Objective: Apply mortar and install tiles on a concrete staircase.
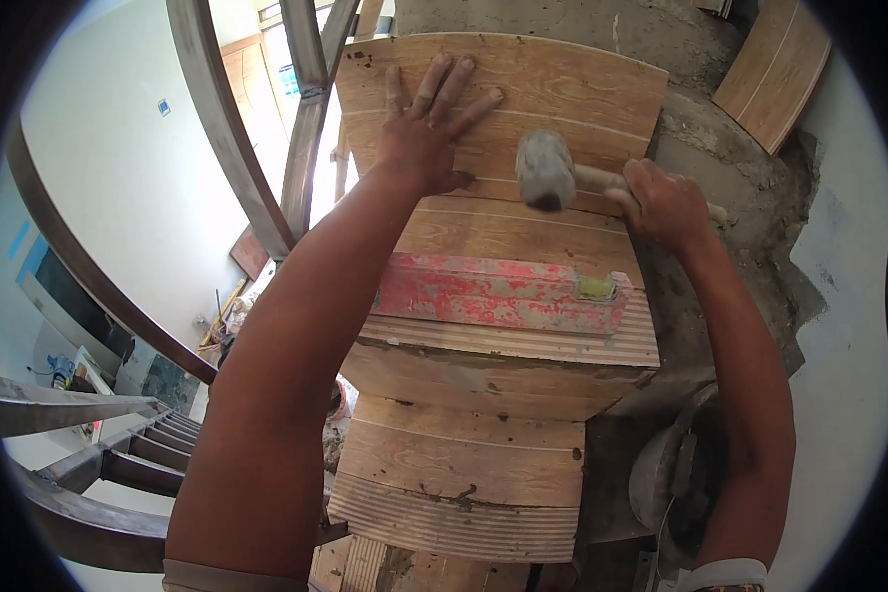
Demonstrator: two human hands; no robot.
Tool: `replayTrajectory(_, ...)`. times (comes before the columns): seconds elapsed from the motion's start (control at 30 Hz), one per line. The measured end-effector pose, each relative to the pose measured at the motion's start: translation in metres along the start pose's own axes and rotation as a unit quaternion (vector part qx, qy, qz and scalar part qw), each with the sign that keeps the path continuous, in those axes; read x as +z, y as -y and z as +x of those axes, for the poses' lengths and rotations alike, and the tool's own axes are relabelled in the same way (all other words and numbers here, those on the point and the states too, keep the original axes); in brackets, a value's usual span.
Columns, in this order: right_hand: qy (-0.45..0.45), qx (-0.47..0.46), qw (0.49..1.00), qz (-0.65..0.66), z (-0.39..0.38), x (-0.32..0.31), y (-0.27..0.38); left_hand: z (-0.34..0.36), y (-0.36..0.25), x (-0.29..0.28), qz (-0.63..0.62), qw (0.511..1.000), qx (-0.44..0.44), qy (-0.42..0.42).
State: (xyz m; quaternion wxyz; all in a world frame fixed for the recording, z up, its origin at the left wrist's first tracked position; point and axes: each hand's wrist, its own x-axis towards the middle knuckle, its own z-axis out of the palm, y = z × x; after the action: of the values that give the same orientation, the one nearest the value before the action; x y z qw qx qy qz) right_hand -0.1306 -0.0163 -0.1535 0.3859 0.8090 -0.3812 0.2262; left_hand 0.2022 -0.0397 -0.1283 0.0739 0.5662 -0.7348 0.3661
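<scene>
My left hand (427, 133) lies with fingers spread against the upright wood-look riser tile (562, 89) at the back of the step. In my right hand (666, 205) is a mallet (546, 170) with a pale, dirty head, its handle pointing right. The head hangs in front of the tiles; whether it touches them I cannot tell. Below, a worn red spirit level (503, 294) spattered with mortar lies across the tread, close to its ribbed front edge. Its yellowish vial shows near the right end, and my left forearm covers its left end.
Metal railing bars (232, 128) rise along the left side. A lower tiled step (464, 449) lies nearer. At the lower right stands a dark bucket (696, 483) with a rounded metal piece at it. Rough mortar (701, 148) borders the right wall, and a loose tile (775, 69) leans at the upper right.
</scene>
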Motion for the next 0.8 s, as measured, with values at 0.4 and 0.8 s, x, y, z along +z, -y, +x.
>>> replayTrajectory(0.4,-0.055,-0.053,0.997,0.028,-0.002,-0.001,-0.01,0.0,0.001,0.007,-0.018,0.999,0.012,-0.03)
replayTrajectory(0.8,-0.006,0.015,1.0,-0.008,-0.016,-0.015,-0.017,0.001,0.001,0.005,-0.015,1.0,-0.001,-0.011)
